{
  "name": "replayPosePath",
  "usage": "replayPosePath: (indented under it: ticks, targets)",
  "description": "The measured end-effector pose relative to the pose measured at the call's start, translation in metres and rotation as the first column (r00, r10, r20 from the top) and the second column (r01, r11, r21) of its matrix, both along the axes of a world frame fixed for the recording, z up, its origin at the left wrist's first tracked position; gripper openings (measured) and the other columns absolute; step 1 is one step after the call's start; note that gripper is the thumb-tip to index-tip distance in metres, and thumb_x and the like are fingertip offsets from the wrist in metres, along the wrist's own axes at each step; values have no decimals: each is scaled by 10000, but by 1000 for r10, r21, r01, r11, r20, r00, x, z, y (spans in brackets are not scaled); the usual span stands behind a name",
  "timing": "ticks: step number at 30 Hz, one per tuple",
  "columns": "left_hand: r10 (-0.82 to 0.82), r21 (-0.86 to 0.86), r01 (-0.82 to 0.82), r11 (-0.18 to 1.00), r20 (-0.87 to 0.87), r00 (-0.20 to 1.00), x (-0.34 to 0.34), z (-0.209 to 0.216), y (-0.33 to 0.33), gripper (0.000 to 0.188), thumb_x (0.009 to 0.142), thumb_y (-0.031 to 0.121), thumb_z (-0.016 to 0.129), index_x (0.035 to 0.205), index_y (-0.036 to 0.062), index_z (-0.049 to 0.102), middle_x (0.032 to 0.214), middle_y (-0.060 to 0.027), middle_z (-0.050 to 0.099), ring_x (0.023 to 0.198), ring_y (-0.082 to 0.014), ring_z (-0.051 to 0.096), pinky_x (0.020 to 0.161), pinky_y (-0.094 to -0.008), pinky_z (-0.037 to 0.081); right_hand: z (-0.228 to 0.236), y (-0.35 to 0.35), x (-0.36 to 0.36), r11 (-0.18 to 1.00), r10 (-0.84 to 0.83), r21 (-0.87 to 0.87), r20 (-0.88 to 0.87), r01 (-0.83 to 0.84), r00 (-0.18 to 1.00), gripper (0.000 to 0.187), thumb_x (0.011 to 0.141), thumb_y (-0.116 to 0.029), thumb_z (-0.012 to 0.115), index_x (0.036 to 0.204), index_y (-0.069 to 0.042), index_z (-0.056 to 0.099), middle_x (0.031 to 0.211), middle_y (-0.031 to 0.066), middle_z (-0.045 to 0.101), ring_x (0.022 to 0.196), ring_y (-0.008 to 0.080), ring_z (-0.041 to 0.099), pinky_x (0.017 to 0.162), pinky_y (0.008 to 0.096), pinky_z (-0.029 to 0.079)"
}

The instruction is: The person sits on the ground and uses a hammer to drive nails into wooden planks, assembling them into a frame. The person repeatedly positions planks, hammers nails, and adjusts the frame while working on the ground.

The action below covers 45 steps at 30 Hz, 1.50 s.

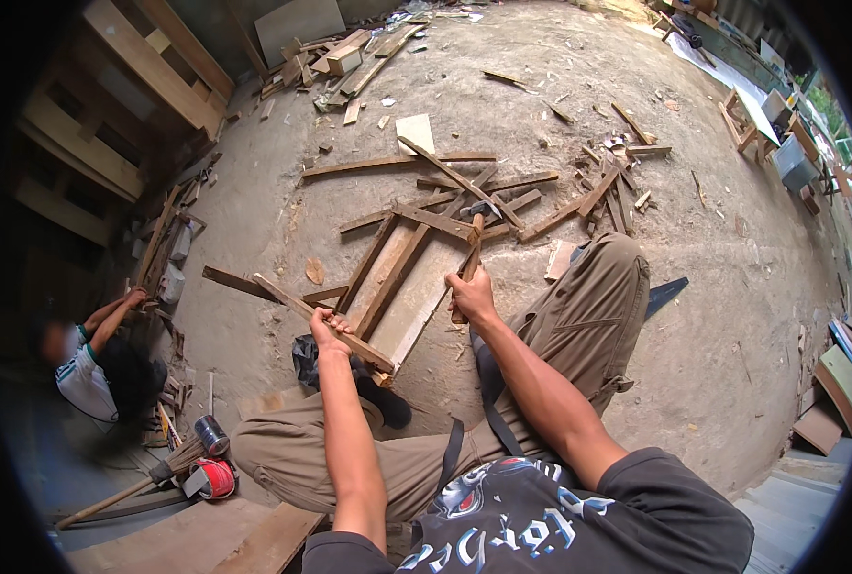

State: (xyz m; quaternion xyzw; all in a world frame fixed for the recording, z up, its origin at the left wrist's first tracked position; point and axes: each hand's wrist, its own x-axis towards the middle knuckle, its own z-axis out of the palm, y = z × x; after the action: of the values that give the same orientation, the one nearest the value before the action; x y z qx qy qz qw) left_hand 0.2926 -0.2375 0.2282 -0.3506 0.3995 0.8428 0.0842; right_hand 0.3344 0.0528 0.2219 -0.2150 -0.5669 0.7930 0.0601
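My left hand [330, 330] is closed round a narrow wooden strip [282, 295] that slants across the near end of a wooden frame [397, 271]. The frame has long dark battens with paler boards between them, and it lies on the ground in front of me. In my right hand [474, 294] is the wooden handle of a hammer [477, 222]. The hammer's metal head points away from me, over the far right corner of the frame. My fingers hide part of the handle.
Loose wooden strips [526, 182] lie beyond the frame, with a scrap pile [344, 62] farther off. A saw blade [666, 296] shows beside my right knee. At left sits another person [96, 373]. A tin [211, 435] and red tape measure [217, 478] stand near my left leg.
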Motion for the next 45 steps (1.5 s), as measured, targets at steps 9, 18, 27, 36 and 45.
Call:
replayPosePath:
  ticks: [9,18,27,36,45]
  targets:
    - [41,-81,-56,995,-175,984,-1,16,7,265,783,195,543,577,197,375,477,50,387,391,-100,393,414,-267,361,13,-1,2,999,-13,-31,-40,12,999,204,837,-105,665,903,-12,497,630,21,517,406,118,504,366,277,474]
    - [20,-134,-70,988,-344,939,2,20,12,280,787,200,551,556,175,394,476,30,374,401,-110,380,445,-276,339,2,-2,1,997,-25,-66,22,27,999,208,850,-112,684,915,-5,518,653,30,532,423,109,493,388,274,480]
    - [86,99,-49,994,-420,904,7,-11,-6,214,814,170,505,621,168,412,485,38,341,391,-105,340,429,-269,330,23,-12,10,1000,-9,-24,-186,5,982,272,879,-164,725,975,-30,508,715,19,556,429,86,500,356,251,442]
    - [273,534,2,845,-434,859,22,-56,0,240,786,231,459,573,163,369,471,52,330,375,-89,332,423,-259,325,75,-36,21,976,172,-67,-340,-207,924,293,849,-99,751,926,-71,469,721,24,618,428,46,512,355,218,378]
    - [302,500,-15,866,-499,812,26,-49,-3,209,798,234,442,612,154,389,488,49,345,383,-92,337,424,-261,333,88,-48,32,964,200,-80,-410,-254,890,304,839,-45,738,953,-60,457,708,45,639,427,42,530,353,196,379]
